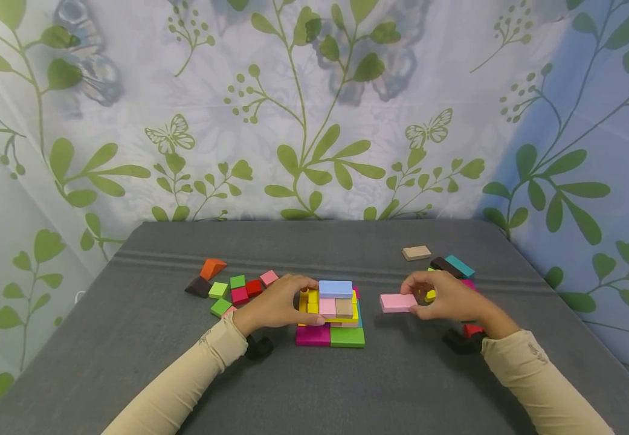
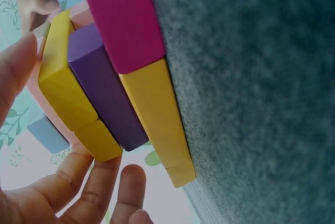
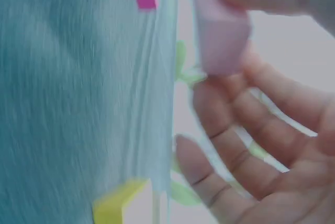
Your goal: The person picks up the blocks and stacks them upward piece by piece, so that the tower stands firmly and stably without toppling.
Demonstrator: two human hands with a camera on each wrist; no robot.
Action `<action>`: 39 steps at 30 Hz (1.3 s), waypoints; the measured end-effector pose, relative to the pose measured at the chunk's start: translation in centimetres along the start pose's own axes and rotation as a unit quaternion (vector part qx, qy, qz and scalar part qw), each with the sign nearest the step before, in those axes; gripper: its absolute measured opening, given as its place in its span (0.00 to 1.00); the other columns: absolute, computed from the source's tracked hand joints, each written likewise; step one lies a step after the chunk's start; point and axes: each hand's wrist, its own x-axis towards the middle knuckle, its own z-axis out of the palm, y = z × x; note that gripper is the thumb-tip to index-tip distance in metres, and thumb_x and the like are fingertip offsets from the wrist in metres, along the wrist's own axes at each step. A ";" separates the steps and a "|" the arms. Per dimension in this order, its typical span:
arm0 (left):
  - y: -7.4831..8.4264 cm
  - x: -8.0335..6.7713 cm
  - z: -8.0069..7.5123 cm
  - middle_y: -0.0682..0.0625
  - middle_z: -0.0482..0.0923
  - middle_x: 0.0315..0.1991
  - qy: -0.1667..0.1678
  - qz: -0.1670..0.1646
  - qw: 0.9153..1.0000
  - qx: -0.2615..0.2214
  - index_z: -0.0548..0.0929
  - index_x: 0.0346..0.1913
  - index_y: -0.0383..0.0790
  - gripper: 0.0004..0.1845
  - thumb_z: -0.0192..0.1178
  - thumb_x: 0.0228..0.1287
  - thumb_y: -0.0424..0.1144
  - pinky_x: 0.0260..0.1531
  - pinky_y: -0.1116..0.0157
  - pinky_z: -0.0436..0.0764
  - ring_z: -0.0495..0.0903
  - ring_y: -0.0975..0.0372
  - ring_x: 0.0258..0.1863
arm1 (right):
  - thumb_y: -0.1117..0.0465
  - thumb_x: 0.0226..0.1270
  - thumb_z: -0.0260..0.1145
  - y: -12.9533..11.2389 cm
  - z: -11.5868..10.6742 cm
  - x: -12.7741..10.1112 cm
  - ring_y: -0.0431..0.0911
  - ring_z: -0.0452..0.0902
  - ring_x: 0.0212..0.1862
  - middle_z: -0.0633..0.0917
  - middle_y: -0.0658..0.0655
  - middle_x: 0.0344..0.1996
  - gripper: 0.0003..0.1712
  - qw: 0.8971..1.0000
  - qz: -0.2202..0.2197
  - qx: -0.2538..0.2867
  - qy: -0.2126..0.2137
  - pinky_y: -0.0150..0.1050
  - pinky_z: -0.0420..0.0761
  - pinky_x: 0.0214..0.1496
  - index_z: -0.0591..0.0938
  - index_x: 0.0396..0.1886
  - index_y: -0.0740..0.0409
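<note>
Left hand [image 1: 277, 305] is up against the left side of the stack [image 1: 332, 314], fingers curved along it and the thumb low near the magenta base block [image 1: 312, 335], steadying rather than lifting. The left wrist view shows those fingers [image 2: 78, 182] fairly straight beside the yellow [image 2: 65, 85] and purple [image 2: 107, 96] layers, pressing, not wrapped round anything. The stack sits at the middle of the table [image 1: 129, 338], towards the near edge, with a blue slab [image 1: 336, 288] on top and a green block [image 1: 347, 336] at its near right corner.

Right hand [image 1: 447, 300] has a pink slab [image 1: 398, 302] pinched by its right end, thumb and fingertips closed on it, the slab level and hanging between the stack and the right-hand pile. In the right wrist view it is blurred, but the pink slab shows between thumb and fingers [image 3: 251, 124].

This looks like the carry: a fresh piece in hand, not yet on the stack. The next move should call for bringing the slab leftwards, up over the top layer, squaring its long side with the blue slab and setting it flat while the left hand braces the side.

Loose blocks [image 1: 238, 290] lie left of the stack, an orange wedge [image 1: 212, 267] farthest out. Towards the right edge sit a tan slab [image 1: 416, 252] and a teal one [image 1: 460, 266].
</note>
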 end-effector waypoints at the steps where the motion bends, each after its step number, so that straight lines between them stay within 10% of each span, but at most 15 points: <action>1: 0.0 0.0 0.0 0.41 0.80 0.66 0.001 0.000 1.000 0.000 0.80 0.70 0.32 0.38 0.78 0.64 0.51 0.63 0.48 0.80 0.75 0.49 0.63 | 0.71 0.61 0.77 -0.2 0.3 0.2 0.44 0.82 0.39 0.87 0.48 0.37 0.14 1.000 -0.012 0.020 0.009 0.41 0.84 0.45 0.86 0.45 0.55; 12: -0.1 0.0 0.0 0.40 0.80 0.67 0.002 0.007 1.000 0.002 0.80 0.70 0.32 0.38 0.78 0.64 0.51 0.64 0.47 0.80 0.75 0.48 0.64 | 0.77 0.62 0.75 -2.4 5.2 1.9 0.44 0.84 0.44 0.88 0.57 0.45 0.17 0.985 -0.088 0.121 0.085 0.41 0.88 0.52 0.87 0.49 0.61; 39: 0.5 0.1 -0.2 0.42 0.85 0.64 0.028 0.033 0.999 -0.009 0.80 0.74 0.36 0.41 0.78 0.63 0.54 0.58 0.47 0.80 0.75 0.50 0.62 | 0.74 0.57 0.82 -4.4 8.7 4.6 0.51 0.80 0.37 0.84 0.52 0.40 0.18 0.979 -0.135 0.003 0.150 0.44 0.86 0.40 0.93 0.46 0.56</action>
